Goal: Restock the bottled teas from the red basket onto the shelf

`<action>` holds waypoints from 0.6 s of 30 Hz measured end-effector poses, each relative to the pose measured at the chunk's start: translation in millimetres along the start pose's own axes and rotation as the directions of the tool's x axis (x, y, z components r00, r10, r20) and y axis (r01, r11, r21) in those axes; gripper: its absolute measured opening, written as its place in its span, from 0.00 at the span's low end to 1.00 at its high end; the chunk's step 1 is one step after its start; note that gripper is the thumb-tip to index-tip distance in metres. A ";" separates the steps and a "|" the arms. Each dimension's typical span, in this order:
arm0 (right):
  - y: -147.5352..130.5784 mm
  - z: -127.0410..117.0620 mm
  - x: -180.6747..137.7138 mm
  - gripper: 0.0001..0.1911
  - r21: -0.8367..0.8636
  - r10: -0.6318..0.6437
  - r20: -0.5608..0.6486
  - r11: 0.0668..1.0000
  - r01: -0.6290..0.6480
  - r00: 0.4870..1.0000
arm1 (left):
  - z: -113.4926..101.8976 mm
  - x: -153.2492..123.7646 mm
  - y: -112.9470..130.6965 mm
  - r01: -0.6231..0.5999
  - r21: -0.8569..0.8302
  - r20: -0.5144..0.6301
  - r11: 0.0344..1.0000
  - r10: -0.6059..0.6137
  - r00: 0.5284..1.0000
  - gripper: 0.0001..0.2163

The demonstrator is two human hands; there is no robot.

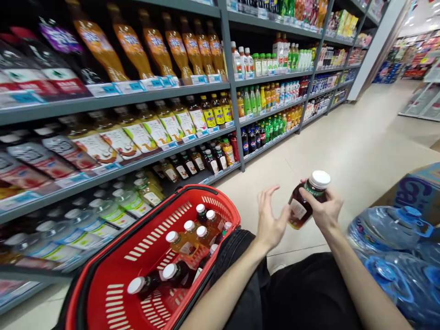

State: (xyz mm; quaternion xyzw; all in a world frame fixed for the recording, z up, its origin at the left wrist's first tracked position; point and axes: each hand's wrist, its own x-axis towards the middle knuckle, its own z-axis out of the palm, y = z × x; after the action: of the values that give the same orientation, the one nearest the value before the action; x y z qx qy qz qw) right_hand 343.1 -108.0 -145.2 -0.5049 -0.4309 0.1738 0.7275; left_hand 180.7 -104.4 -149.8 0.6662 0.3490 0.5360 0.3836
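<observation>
My right hand (325, 208) is wrapped round a small brown drink bottle (302, 201) with a white cap, held tilted above my lap. My left hand (270, 220) hovers just left of the bottle with its fingers spread, close to the bottle's lower end. A red shopping basket (113, 284) sits at my left knee and holds several white-capped bottles (187, 238) of amber and dark drink, standing and lying.
Grey shelves (137, 98) full of drink bottles run along the left, down to floor level. Large blue water jugs (388, 233) and a cardboard box (415, 188) stand at my right. The pale tiled aisle floor (343, 146) stretches ahead.
</observation>
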 end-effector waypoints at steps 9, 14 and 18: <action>-2.0 3.9 -14.4 0.18 -0.211 -0.522 0.443 0.730 0.650 0.729 | -6.4 1.1 16.5 -0.180 -0.004 0.112 0.984 0.179 0.977 0.33; -1.6 11.3 -19.3 0.15 -0.076 -0.580 0.527 0.695 0.715 0.620 | -39.8 31.0 48.2 -0.417 0.355 0.549 0.837 0.175 0.817 0.10; -3.3 14.6 -23.2 0.09 -0.012 -0.546 0.591 0.730 0.683 0.593 | -74.8 44.9 64.7 -0.620 0.316 0.831 0.718 0.106 0.546 0.08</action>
State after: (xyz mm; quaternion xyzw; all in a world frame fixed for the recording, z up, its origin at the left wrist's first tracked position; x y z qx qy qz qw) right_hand 317.7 -116.9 -151.0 -0.3341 -0.7863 -0.0056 0.5197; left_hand 118.9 -84.7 -62.6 0.9694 0.1423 0.1391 0.1435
